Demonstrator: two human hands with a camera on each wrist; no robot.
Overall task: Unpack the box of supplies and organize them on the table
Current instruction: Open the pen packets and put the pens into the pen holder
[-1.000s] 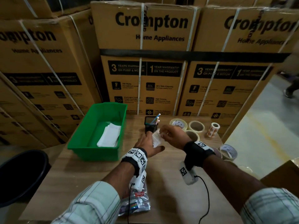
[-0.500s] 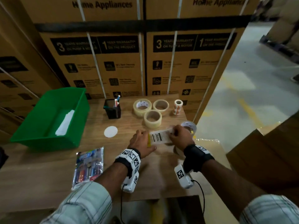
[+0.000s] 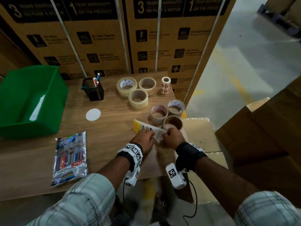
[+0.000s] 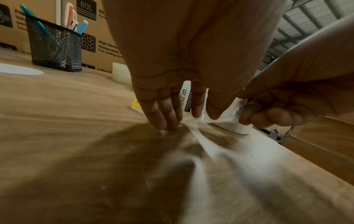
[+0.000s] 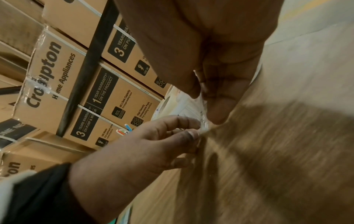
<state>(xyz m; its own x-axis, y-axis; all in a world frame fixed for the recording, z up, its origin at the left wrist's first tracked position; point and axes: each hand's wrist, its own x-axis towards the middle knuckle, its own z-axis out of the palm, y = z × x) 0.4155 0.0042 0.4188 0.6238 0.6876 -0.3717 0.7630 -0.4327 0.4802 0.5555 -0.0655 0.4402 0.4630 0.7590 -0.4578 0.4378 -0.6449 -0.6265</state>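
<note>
Left hand [image 3: 144,140] and right hand [image 3: 172,137] both pinched a plastic packet [image 3: 149,128] at frame centre. Tape rolls [image 3: 138,98], pen cup [image 3: 93,89] already set out; box [image 3: 203,141] lower right, contents unseen.

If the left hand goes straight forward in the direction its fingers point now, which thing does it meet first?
The left hand points away from the body over the white packet it pinches. Beyond that, the first thing is probably the brown tape roll, though depth is unclear and the hand could pass just left of it.
</note>
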